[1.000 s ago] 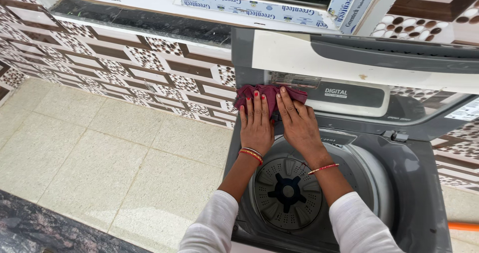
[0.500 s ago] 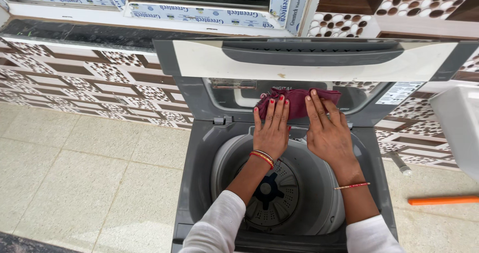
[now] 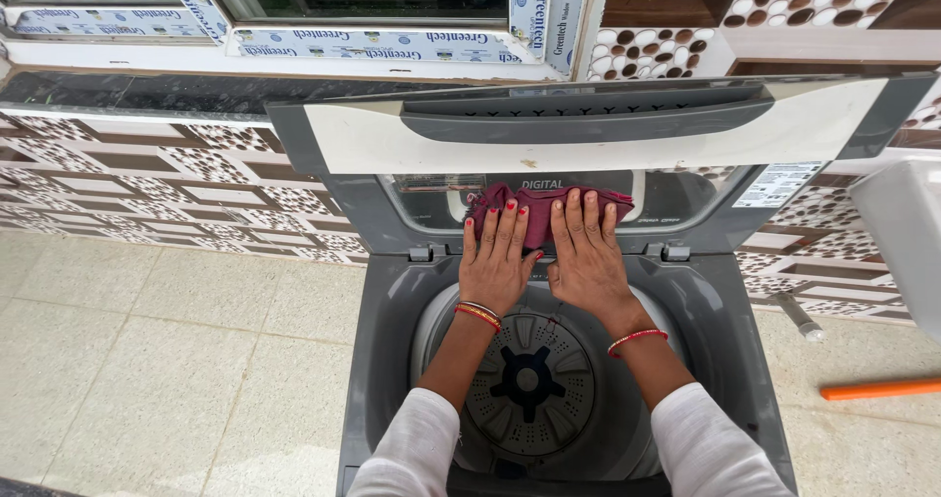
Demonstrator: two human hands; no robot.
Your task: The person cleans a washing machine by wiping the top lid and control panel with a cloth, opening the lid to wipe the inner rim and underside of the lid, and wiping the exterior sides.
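Left hand point(image 3: 497, 257): fingers together, flat on maroon cloth point(image 3: 537, 210).
Right hand point(image 3: 586, 252): fingers slightly apart, flat on cloth.
Cloth: against the raised lid point(image 3: 412, 203) of the washing machine point(image 3: 387, 360).

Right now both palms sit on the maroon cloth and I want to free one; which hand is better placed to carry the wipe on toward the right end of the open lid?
Probably the right hand: its fingers lie flat on the wider, right-reaching part of the maroon cloth, nearer that end of the lid. The left hand covers the left edge.
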